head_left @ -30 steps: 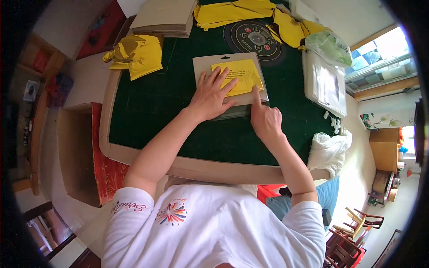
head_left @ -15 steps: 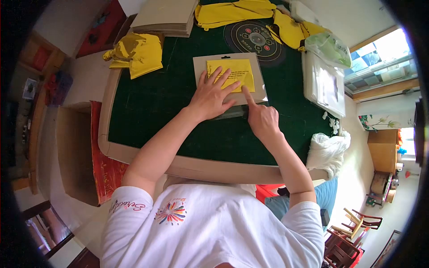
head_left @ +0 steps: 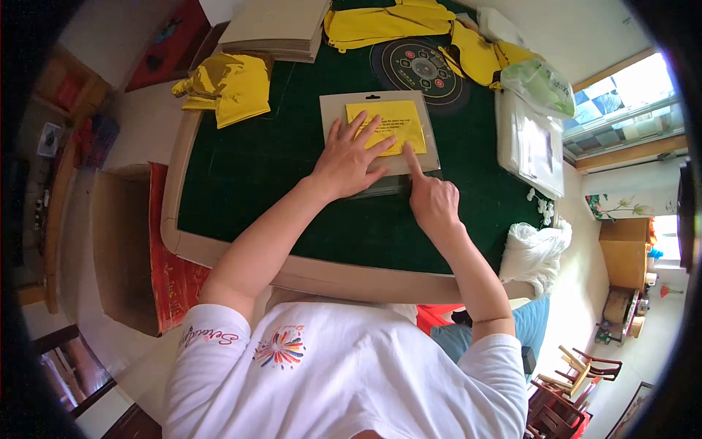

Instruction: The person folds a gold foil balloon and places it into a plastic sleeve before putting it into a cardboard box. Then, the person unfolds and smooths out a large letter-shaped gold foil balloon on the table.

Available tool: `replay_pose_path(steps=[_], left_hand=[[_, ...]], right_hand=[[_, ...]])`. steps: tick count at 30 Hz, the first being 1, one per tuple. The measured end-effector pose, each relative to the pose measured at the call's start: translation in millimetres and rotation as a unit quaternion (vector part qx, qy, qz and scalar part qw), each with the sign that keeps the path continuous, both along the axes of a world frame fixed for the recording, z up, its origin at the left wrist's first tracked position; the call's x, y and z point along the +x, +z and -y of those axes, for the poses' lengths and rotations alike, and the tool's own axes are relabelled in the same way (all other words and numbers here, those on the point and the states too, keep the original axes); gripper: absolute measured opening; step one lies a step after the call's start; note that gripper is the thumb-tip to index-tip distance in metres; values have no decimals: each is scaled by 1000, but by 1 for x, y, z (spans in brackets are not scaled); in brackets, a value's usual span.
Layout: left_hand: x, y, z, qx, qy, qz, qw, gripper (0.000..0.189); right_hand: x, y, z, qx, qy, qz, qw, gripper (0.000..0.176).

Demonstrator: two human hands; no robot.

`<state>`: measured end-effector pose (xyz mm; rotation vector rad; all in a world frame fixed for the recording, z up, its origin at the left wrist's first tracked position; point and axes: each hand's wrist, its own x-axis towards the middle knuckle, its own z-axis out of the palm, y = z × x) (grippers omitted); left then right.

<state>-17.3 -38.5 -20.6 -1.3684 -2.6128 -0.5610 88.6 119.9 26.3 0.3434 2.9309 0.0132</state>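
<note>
A yellow packet with printed black text lies on a pale rectangular card that has a hang slot at its top. A clear plastic edge shows below the card. My left hand rests flat over the packet's left part, fingers spread and covering some of the print. From the right, my right hand reaches in with its index finger stretched out and the other fingers curled under. That fingertip is right at the packet's lower right corner. Neither hand grips anything.
Yellow sheets lie left, more yellow pieces at the back. A stack of boards stands back left. Clear plastic sleeves and a white string bundle sit right. The green tabletop has a raised rim.
The yellow packet has shifted slightly right on the card. My right index fingertip has moved a little right with the packet's corner. My left hand stays spread over the packet.
</note>
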Motion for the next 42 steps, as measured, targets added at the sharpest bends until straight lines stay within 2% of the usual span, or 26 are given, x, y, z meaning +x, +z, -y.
replay_pose_path(steps=[2, 5, 11, 14, 17, 23, 25, 26, 28, 32, 36, 38, 39, 41, 42], left_hand=[[0, 1, -1, -24, 1, -9, 1000, 60], [1, 4, -1, -21, 4, -4, 1000, 61], [0, 1, -1, 14, 6, -20, 1000, 55], [1, 4, 0, -28, 8, -5, 1000, 56], [0, 0, -1, -13, 6, -11, 1000, 54], [1, 0, -1, -14, 8, -20, 1000, 53], [2, 0, -2, -24, 7, -16, 1000, 53], [1, 2, -2, -33, 10, -14, 999, 52], [2, 6, -1, -49, 7, -16, 999, 55], [0, 5, -3, -37, 25, 28, 999, 66], [8, 25, 10, -20, 30, -3, 999, 68], [20, 50, 33, -5, 31, -58, 998, 52], [31, 52, 42, -9, 33, -59, 998, 52], [60, 53, 61, 45, -36, 28, 998, 36], [74, 49, 63, 35, -18, 47, 998, 32]], right_hand=[[0, 0, -1, -2, 0, 0, 1000, 75], [-2, -1, -2, 1, 30, 2, 1000, 76], [1, -2, -15, 19, 64, -9, 998, 79], [3, 0, -17, 11, 65, -9, 998, 78], [6, 4, -16, 24, 81, -14, 996, 76], [8, 34, -20, -44, 114, -22, 992, 58], [-18, 40, -20, -145, 93, -243, 955, 47], [-33, 34, -21, -145, 91, -246, 954, 47], [-58, 3, -22, -124, 208, -342, 908, 44], [-69, -46, -27, -132, 202, -305, 921, 42], [-68, -47, -25, -129, 202, -299, 924, 41], [-69, -46, -26, -121, 201, -299, 925, 40], [-69, -44, -26, -124, 202, -300, 924, 40], [-68, -43, -24, -135, 193, -297, 925, 39], [-67, -44, -23, -141, 195, -298, 924, 39]])
